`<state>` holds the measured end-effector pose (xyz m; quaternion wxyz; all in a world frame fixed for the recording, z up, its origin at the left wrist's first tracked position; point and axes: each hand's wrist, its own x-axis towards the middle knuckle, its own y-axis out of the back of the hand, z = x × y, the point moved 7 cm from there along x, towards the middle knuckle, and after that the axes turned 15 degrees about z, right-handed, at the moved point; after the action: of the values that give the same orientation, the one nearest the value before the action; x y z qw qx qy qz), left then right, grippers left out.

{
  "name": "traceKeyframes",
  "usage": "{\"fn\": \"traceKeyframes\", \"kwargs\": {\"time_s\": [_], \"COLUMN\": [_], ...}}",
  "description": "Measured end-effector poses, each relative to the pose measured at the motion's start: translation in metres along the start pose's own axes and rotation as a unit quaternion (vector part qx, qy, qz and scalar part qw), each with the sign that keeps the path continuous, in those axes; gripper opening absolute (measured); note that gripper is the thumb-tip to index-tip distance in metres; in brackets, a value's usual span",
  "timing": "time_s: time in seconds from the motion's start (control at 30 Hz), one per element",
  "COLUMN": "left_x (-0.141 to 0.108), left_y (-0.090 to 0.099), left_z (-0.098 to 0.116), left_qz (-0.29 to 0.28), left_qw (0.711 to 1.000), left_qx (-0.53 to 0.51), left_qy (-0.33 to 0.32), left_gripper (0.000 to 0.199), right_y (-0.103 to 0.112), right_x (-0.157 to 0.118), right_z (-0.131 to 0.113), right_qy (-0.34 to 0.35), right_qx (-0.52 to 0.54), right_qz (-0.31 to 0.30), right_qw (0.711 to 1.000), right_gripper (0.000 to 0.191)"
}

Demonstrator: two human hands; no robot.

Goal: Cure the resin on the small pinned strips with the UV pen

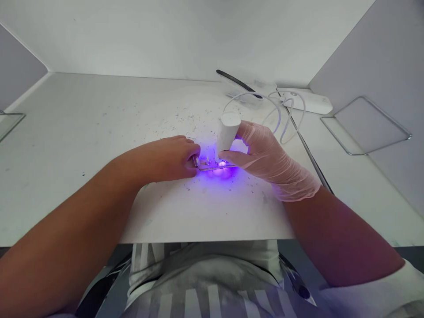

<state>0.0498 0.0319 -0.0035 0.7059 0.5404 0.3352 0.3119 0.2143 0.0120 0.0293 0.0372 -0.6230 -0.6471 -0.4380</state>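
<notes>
My right hand [260, 152], in a thin translucent glove, is closed around a white handheld UV lamp [228, 132]. Violet light from its lower end falls on a thin flat strip [212, 167] and on the table around it. Bare, my left hand [180, 158] pinches the strip's left end, where a small shiny metallic piece [196, 160] shows by the thumb. Small parts seem to sit along the strip, but the glare hides what they are. The lamp is close above the strip; I cannot tell whether they touch.
Dark specks are scattered over the white table [99, 123]. At the back right lie a white box-shaped device [309, 101], a looped white cable [291, 119], a black curved bar [238, 83] and clear plastic [248, 97]. A thin metal rod [309, 152] runs beside my right wrist. A wire frame [366, 126] stands at the right wall.
</notes>
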Motion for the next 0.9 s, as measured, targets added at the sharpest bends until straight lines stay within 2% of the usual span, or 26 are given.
{"fn": "traceKeyframes", "kwargs": {"time_s": [0.9], "left_x": [0.0005], "left_y": [-0.0006], "left_z": [-0.0014], "left_qz": [0.012], "left_qw": [1.0], "left_qx": [-0.002], "left_qy": [-0.007], "left_gripper": [0.022], "right_y": [-0.0009], "right_x": [0.0005], "right_z": [0.0004], "right_qy": [-0.011], "right_qx": [0.006], "right_qz": [-0.004], "right_qw": [1.0], "right_gripper": [0.014]}}
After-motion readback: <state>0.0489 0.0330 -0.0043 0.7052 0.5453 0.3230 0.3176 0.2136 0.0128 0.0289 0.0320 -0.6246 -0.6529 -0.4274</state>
